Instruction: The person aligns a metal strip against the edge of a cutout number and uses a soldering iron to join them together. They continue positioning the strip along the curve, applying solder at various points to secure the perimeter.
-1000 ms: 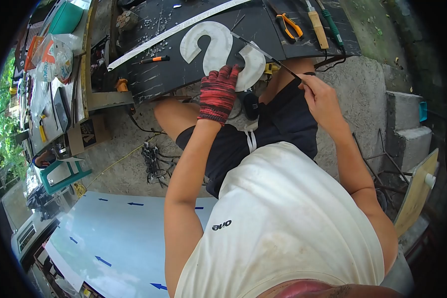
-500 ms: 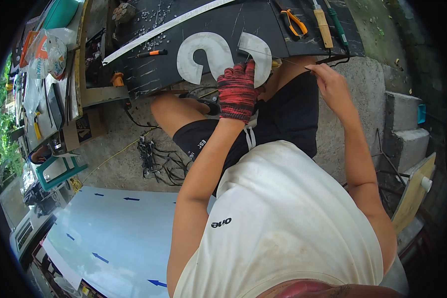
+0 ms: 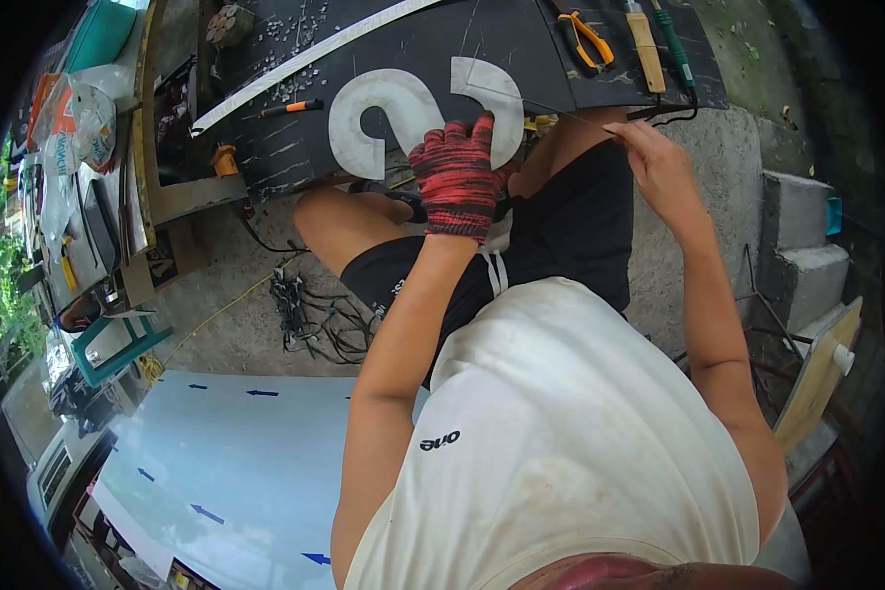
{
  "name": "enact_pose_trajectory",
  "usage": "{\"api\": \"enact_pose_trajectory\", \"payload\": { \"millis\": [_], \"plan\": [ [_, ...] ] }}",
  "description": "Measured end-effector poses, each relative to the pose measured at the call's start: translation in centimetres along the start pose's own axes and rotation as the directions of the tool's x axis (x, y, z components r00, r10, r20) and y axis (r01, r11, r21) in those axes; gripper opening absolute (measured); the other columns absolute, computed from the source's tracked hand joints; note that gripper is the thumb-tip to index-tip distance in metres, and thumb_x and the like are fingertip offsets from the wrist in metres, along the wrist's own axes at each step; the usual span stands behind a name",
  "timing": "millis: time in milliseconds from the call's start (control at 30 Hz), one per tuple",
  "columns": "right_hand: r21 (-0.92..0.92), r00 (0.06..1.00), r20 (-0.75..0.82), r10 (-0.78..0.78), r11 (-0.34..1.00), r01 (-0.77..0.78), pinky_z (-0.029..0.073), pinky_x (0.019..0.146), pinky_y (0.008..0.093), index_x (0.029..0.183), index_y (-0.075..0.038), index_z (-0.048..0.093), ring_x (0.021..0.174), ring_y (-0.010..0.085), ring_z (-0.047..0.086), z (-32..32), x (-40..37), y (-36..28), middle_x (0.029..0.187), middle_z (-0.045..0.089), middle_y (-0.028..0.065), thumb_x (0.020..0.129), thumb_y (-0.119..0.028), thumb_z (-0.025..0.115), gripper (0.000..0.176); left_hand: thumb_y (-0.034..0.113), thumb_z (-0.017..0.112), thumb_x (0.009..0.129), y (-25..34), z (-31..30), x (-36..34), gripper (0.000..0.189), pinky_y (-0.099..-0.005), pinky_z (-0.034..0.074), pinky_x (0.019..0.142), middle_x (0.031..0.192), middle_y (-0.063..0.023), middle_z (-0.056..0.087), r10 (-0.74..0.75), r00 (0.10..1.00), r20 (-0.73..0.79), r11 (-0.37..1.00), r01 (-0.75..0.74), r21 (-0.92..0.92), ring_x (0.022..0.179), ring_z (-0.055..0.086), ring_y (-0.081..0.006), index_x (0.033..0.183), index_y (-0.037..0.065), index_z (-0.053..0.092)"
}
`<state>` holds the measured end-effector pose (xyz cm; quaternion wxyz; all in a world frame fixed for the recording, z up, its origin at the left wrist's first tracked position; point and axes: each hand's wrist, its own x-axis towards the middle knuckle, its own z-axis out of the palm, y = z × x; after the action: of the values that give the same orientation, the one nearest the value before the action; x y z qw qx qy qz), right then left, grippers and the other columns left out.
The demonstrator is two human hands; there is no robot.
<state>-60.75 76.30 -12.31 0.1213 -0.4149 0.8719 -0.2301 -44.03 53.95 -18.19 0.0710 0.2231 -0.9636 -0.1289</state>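
Note:
My left hand [image 3: 456, 175], in a red and black knit glove, grips the near edge of a white S-shaped cutout [image 3: 393, 108] that lies on a black work board [image 3: 482, 39]. My bare right hand [image 3: 656, 162] pinches the end of a thin metal strip [image 3: 570, 116], which runs from my fingers toward the cutout's right edge. Both hands are at the board's near edge, above my knees.
Orange-handled pliers [image 3: 585, 37], a wooden-handled tool [image 3: 645, 49] and a green-handled tool [image 3: 680, 57] lie on the board's right part. A long white strip [image 3: 295, 64], an orange-tipped pen [image 3: 291, 107] and several small scraps lie left. A white sheet with blue arrows [image 3: 236, 462] covers the floor.
The cutout has turned and slid left on the board. My left hand shifted along its edge. My right hand rose closer to the board's edge with the strip.

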Motion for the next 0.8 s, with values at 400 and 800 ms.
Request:
{"api": "enact_pose_trajectory", "payload": {
  "millis": [400,800],
  "plan": [
    [-0.038,0.993,0.078,-0.091,0.995,0.095,0.055,0.082,0.0456,0.121,-0.009,0.070,0.095,0.0346,0.068,2.1,4.0,-2.9,0.106,0.063,0.0094,0.091,0.004,0.059,0.034,0.051,0.088,0.068,-2.5,-2.2,-1.2,0.074,-0.0492,0.047,0.095,0.121,-0.0102,0.067,-0.136,0.991,0.005,0.990,0.136,-0.047,0.111,0.061,-0.0327,0.132,0.016,0.069],
    [-0.074,0.989,0.089,-0.120,0.989,0.127,0.052,0.078,0.0427,0.121,-0.010,0.069,0.086,0.0318,0.065,2.0,5.4,-2.4,0.100,0.059,0.0108,0.092,0.006,0.057,0.035,0.042,0.070,0.094,-11.5,-5.1,8.7,0.040,-0.0398,0.056,0.089,0.106,-0.0135,0.078,-0.216,0.949,0.229,0.776,0.309,-0.549,0.094,0.074,-0.0288,0.116,0.008,0.075]
  ]
}}
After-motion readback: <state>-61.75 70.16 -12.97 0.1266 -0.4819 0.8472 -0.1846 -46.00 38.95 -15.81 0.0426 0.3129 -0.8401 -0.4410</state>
